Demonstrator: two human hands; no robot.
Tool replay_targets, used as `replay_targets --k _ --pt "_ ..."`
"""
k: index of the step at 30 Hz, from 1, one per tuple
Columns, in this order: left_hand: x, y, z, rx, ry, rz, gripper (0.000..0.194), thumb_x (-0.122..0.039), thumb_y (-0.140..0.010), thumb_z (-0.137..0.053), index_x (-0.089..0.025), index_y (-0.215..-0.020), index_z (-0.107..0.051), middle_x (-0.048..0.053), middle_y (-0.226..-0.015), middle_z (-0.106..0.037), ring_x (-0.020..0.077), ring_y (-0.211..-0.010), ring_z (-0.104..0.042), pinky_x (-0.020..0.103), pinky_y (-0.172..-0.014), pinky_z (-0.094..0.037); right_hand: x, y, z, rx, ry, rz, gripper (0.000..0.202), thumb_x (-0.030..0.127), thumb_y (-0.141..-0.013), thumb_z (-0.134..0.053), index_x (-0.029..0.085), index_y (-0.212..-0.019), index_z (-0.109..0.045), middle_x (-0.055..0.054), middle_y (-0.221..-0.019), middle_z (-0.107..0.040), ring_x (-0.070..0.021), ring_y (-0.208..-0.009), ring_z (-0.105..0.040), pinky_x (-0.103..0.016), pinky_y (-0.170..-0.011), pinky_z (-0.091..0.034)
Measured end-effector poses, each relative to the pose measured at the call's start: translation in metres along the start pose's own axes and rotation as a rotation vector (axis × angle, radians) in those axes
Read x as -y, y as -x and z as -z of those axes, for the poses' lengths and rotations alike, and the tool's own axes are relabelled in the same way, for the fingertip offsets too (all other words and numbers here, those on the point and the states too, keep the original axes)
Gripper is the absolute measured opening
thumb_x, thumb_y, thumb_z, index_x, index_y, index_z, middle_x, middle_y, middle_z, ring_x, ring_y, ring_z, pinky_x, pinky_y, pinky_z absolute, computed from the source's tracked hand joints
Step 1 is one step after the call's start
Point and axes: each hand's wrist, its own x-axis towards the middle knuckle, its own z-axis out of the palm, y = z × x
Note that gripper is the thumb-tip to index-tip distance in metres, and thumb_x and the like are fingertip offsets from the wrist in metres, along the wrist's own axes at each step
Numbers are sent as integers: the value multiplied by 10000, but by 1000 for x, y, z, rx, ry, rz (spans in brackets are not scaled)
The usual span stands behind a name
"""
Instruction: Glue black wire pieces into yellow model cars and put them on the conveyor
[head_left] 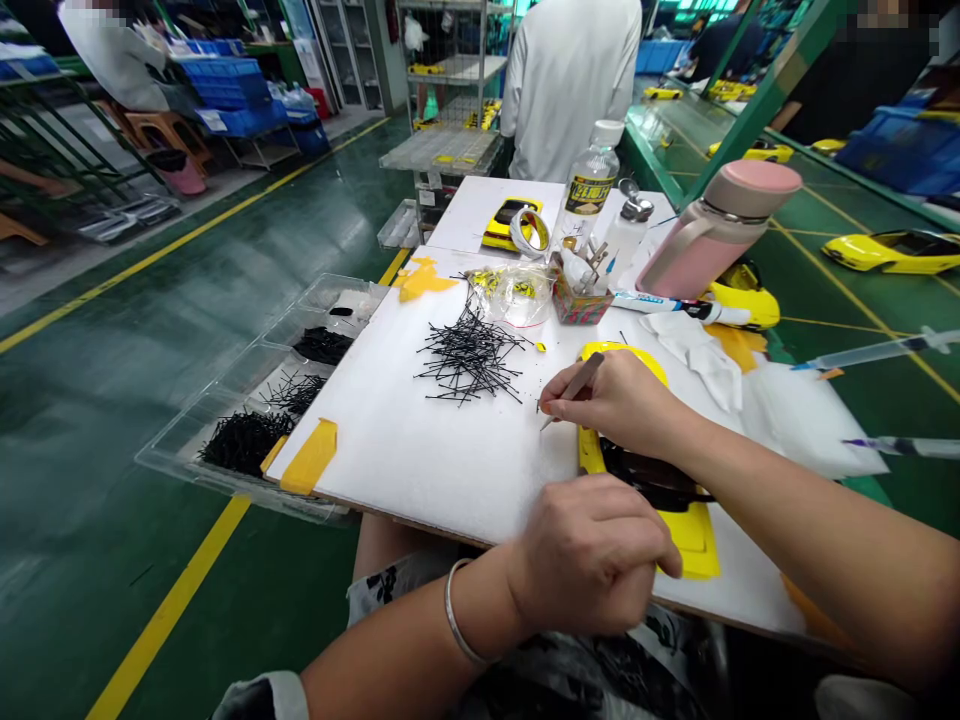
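My right hand (622, 395) is closed round a pair of tweezers (584, 376), their tips pointing down to the white table top (420, 465). Whether a tiny part sits in the tips is too small to tell. My left hand (592, 555) is curled into a loose fist at the table's near edge, its palm side hidden. Partly covered by both hands, a yellow model car (690, 540) with dark windows lies on the table. Left of the tweezers is a loose heap of thin black plastic sticks (474, 355).
Clear trays (176, 440) of black parts adjoin the table's left side. Behind the heap are a plastic bag (517, 295), tape roll (529, 232), bottle (589, 190) and pink flask (716, 230). Syringes (877, 350) are at right. A person in white (574, 90) is ahead.
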Motion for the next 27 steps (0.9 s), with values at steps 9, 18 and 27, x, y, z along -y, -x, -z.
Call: replay_targets --k 9,18,27 --pt "-2 -4 11 -126 117 213 269 36 -802 -507 -177 -735 -656 33 -730 -712 153 -751 -678 289 -742 -577 -2 37 65 -157 -200 -19 210 384 -716 -794 182 -775 -801 -55 -684 -745 -170 -535 -635 -288 -484 -509" --pt "-3 -2 15 -75 107 296 273 22 -894 -536 -189 -765 -652 7 -758 -674 145 -788 -671 281 -750 -566 -32 126 109 -146 -208 -260 71 252 -729 -772 187 -712 -794 -59 -688 -753 -163 -552 -659 -244 -448 -521" --pt "-3 1 14 -46 -15 302 265 26 -891 -573 -190 -757 -649 -3 -773 -669 149 -804 -672 287 -780 -564 -47 104 89 -33 -295 -241 51 106 -762 -707 142 -750 -740 -16 -647 -724 -136 -608 -688 -200 -498 -529"
